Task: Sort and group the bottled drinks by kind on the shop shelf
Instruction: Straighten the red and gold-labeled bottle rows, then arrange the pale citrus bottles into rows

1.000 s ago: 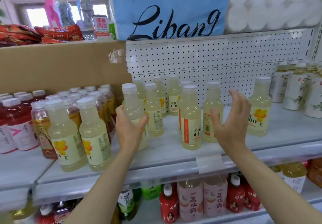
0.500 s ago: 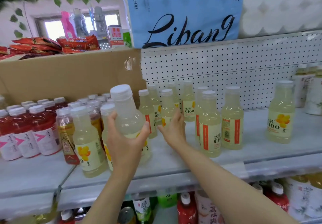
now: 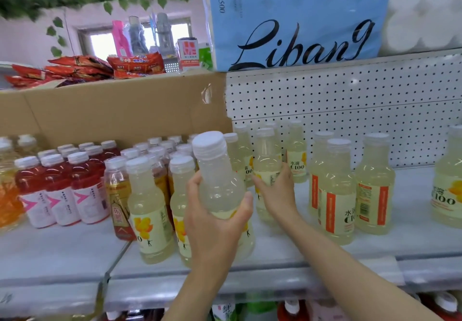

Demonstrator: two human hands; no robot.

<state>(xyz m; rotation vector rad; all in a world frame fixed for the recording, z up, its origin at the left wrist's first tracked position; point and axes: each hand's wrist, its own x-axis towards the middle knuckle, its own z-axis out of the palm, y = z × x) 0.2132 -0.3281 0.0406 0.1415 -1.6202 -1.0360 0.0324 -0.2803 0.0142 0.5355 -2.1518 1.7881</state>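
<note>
My left hand point(image 3: 217, 223) grips a pale lemon drink bottle point(image 3: 220, 183) with a white cap, lifted and tilted toward me above the shelf point(image 3: 275, 253). Just behind it, my right hand point(image 3: 276, 193) holds a second lemon bottle point(image 3: 266, 155) that stands on the shelf. More lemon bottles point(image 3: 336, 190) stand to the right, one point(image 3: 448, 183) apart at the far right, and two point(image 3: 150, 210) stand front left. Red drink bottles point(image 3: 60, 190) with pink arrow labels fill the left. An amber tea bottle point(image 3: 117, 195) stands between the red and lemon groups.
A cardboard box point(image 3: 112, 110) walls the back left of the shelf, with a white pegboard point(image 3: 350, 110) to its right. A blue tissue pack point(image 3: 295, 20) lies on the shelf above. Orange drinks point(image 3: 7, 195) sit at the far left. More bottles point(image 3: 287, 308) fill the shelf below.
My left hand has lifted its lemon bottle off the shelf and tilted it. My right hand moved left from the open air and took hold of a standing lemon bottle. The view shifted left.
</note>
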